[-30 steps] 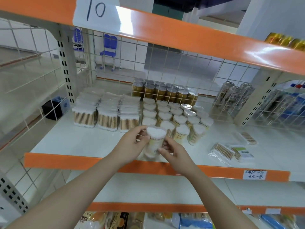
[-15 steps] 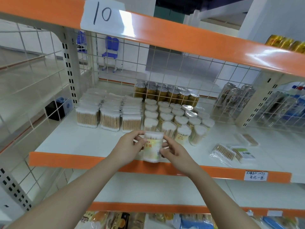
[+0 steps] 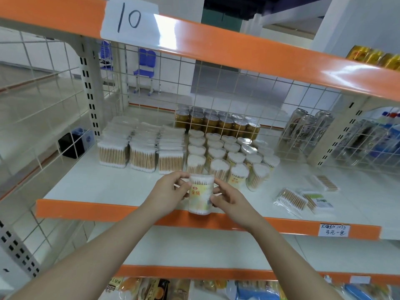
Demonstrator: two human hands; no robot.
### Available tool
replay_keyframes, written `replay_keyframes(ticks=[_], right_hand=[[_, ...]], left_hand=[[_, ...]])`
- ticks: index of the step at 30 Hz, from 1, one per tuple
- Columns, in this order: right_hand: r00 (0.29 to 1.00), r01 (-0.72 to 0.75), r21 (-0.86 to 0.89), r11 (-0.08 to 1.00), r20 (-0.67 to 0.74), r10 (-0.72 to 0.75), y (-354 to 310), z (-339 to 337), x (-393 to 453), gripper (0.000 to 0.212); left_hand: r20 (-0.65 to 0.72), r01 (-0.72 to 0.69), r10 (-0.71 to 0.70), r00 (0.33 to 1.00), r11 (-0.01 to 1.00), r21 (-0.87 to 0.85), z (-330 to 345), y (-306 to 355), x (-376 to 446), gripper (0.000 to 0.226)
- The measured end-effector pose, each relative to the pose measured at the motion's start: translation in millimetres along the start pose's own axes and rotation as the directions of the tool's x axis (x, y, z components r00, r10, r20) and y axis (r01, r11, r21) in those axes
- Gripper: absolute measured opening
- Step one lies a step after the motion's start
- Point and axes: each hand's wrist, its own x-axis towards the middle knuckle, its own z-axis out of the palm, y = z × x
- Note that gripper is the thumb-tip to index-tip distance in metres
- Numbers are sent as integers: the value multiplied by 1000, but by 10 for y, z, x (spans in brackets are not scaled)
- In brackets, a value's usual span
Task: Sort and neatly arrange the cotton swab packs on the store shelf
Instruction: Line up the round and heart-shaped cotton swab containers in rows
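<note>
On the shelf, both hands — left, right — are pinching a tub upright, probably squaring it before the tub rows.

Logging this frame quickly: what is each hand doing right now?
Left hand: pinches the swab tub from its left side.
Right hand: grips the same tub from its right.
</note>
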Motion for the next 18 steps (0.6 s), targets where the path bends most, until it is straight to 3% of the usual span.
replay_keyframes(ticks=[3, 10, 18], right_hand=[[1000, 13, 1, 1000, -1, -13, 19, -8, 5, 45], [996, 11, 1, 1000, -83, -11, 152, 1, 63, 63], [977, 6, -97, 995, -210, -27, 288, -63, 73, 59]], left_hand=[[-7, -13, 13, 1000, 1000, 11, 23, 13, 7, 14], [-30, -35, 35, 999, 999, 14, 109, 40, 14, 19], [-59, -12, 27, 998, 970, 242, 179, 29, 5, 27]])
